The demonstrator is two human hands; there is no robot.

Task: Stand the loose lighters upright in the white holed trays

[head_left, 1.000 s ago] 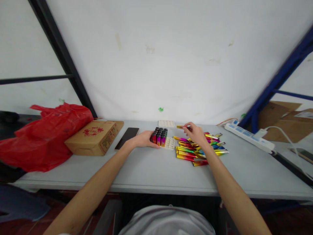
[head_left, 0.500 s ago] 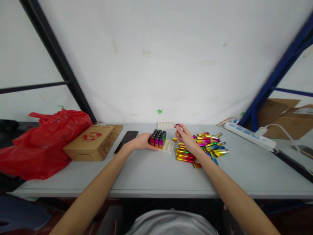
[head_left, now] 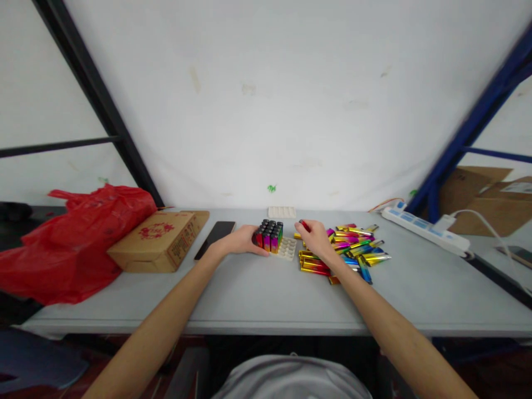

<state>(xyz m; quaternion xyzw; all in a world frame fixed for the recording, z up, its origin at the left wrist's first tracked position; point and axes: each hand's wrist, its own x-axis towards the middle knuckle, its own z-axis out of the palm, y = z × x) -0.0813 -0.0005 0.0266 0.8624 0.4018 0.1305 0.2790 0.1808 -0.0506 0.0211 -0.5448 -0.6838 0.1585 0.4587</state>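
Lowered since the earlier frame, my right hand [head_left: 315, 238] now pinches one lighter [head_left: 303, 224] upright just right of the white tray [head_left: 288, 249] at frame centre. My left hand [head_left: 243, 240] is clamped against the tray's filled rows [head_left: 269, 234], steadying them; loose lighters [head_left: 353, 249] lie right.

arms: two, both bare from the bottom edge up to the wrists; no sleeves, watch or bands show
left hand [head_left: 241, 241]: bare, no glove, no ring to be seen
right hand [head_left: 316, 239]: bare, no glove; fingers too small to tell any ring
garment: light grey cloth, rounded and softly creased, at 6 o'clock between the forearms
markings: none visible on the cloth
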